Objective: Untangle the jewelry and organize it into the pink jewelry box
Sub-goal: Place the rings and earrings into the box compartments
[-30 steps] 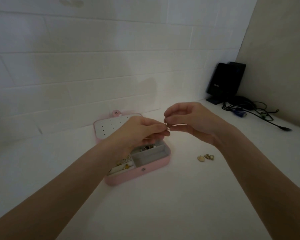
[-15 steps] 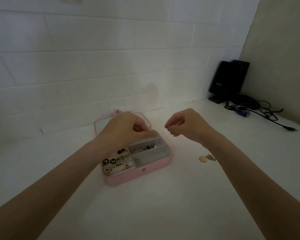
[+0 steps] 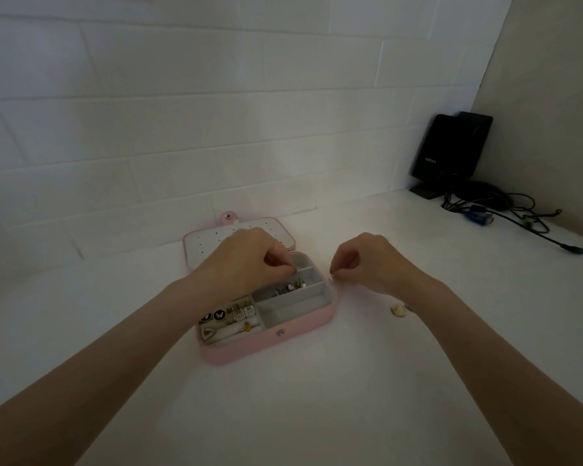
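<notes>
1. The left hand (image 3: 246, 260) hovers over the far half of the pink jewelry box (image 3: 266, 341), fingers curled with thumb and forefinger pressed together; whatever it pinches is too small to see.
2. The right hand (image 3: 367, 264) sits just beyond the box's right edge, fingertips pinching a tiny pale piece (image 3: 331, 276), too small to name.
3. The box lies below and between the hands, long axis running left to right; the left hand is nearer its compartments.
4. Loose jewelry (image 3: 398, 310) rests by the right wrist. Nothing blocks either hand; a black speaker (image 3: 450, 153) and cables (image 3: 505, 210) stand well off to the right.

small white logo on black speaker (image 3: 451, 148), too blurred to read
</notes>
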